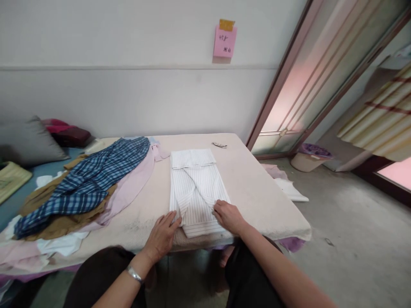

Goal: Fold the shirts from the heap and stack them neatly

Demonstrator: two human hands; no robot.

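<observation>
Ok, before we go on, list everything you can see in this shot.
table: one, cream, before the person
striped shirt: one, white with dark stripes, folded at table's centre
plaid shirt: one, blue, table's left side
brown garment: one, brown, under plaid shirt
pink garment: one, pale pink, under both
small object: one, dark, far table edge, unidentifiable
note: one, pink, on wall
cushion: one, grey, far left
basket: one, beige, floor at right
left hand: one, bare, flat and open at striped shirt's near left corner
right hand: one, bare, on striped shirt's near right; grip unclear
</observation>
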